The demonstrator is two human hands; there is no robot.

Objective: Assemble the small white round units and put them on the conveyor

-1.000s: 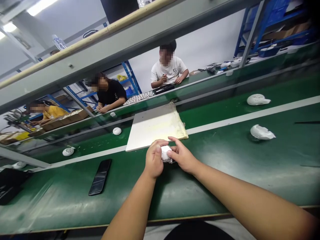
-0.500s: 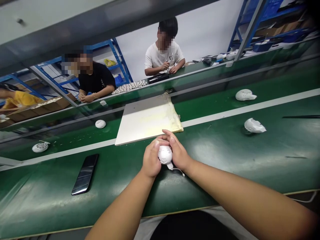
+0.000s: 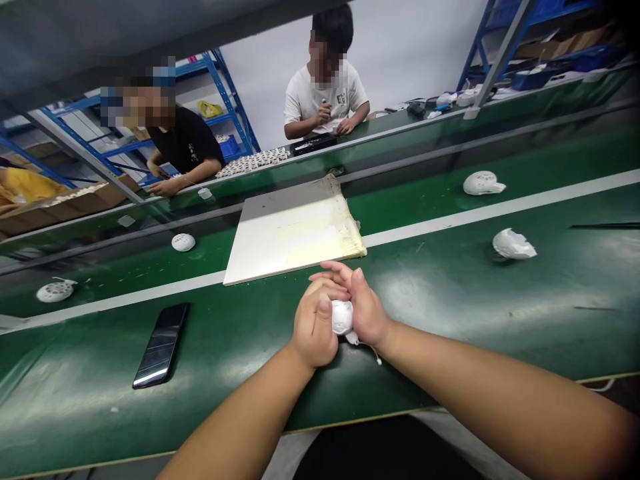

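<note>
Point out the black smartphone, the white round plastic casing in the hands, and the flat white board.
black smartphone (image 3: 161,345): head view, screen middle.
white round plastic casing (image 3: 342,317): head view, exposed side.
flat white board (image 3: 260,248): head view, top face.

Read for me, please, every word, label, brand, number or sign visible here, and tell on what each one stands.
No text can be read with certainty.
White T-shirt: small chest print, too small and blurred to read.
Black T-shirt: small print, too small to read.
White round shell between left hand and right hand: no text visible.
Black smartphone: no text visible.
</note>
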